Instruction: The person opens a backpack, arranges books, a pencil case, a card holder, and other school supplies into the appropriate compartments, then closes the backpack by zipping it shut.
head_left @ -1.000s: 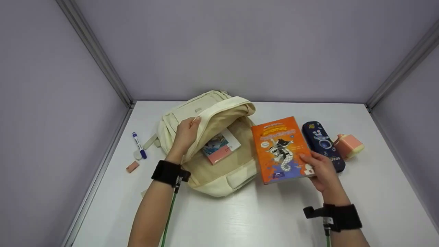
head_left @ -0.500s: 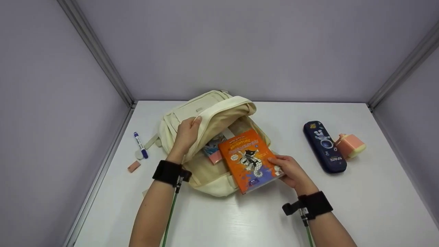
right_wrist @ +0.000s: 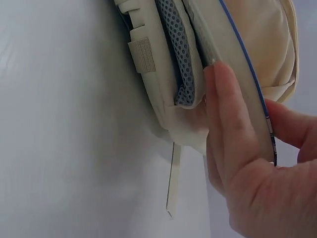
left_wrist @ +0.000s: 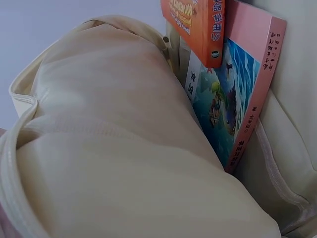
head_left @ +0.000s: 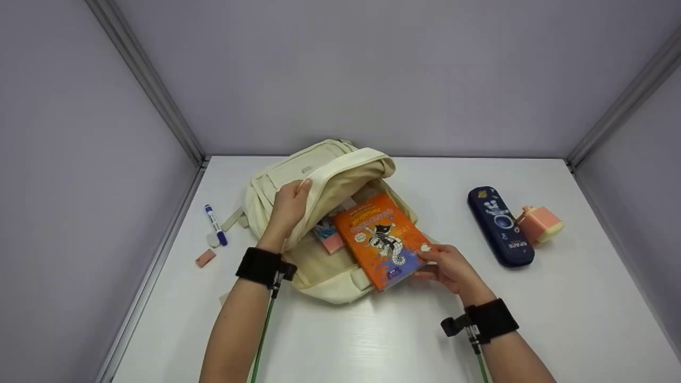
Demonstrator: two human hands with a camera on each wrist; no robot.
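A cream backpack [head_left: 324,290] lies on the table with its main compartment spread. My left hand [head_left: 289,207] pinches the upper edge of the opening and lifts the flap. At the opening my right hand [head_left: 449,266] holds an orange book [head_left: 380,239] by its lower right corner, thumb on the cover and fingers beneath. The far part of the orange book reaches over a pink-and-blue book [left_wrist: 233,94] inside the bag, as the left wrist view shows. In the right wrist view the page edges of the orange book [right_wrist: 242,84] sit between thumb and fingers.
To the right lie a dark blue pencil case [head_left: 500,226] and a pink-and-yellow box-shaped object [head_left: 540,224]. Left of the bag are a blue-and-white marker [head_left: 215,224], a small round white item [head_left: 213,240] and a pink eraser-like block [head_left: 205,258]. Walls enclose the table.
My right hand has carried the orange book leftward from beside the pencil case to the bag's opening, then slightly farther in. The left hand keeps holding the flap in place.
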